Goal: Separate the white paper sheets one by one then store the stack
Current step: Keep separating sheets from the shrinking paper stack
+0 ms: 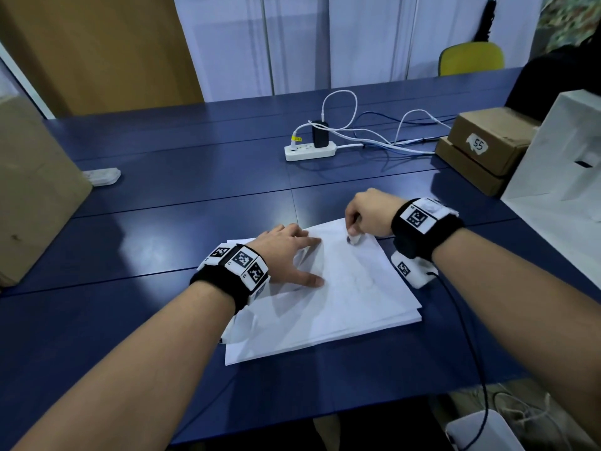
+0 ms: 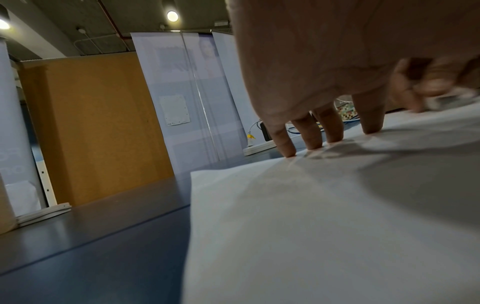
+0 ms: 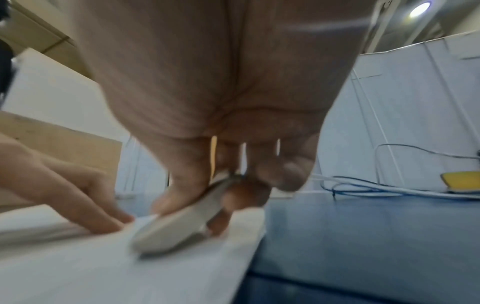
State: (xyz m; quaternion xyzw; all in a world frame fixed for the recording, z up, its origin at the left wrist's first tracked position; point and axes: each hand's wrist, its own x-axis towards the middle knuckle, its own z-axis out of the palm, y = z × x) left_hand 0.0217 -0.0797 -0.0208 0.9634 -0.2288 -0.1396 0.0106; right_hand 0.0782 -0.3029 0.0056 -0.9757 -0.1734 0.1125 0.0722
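My head view is evenly lit and fairly sharp, with a soft sheen on the table (image 1: 162, 222) and soft shadows on the paper (image 1: 341, 288) beside my left hand (image 1: 286, 255). Straight lines bow toward its edges. My left wrist view is dimmer, with two ceiling lamps (image 2: 172, 15) glaring above and the near paper out of focus. My right wrist view is smeared: my right hand (image 3: 221, 82) looks blurred throughout.
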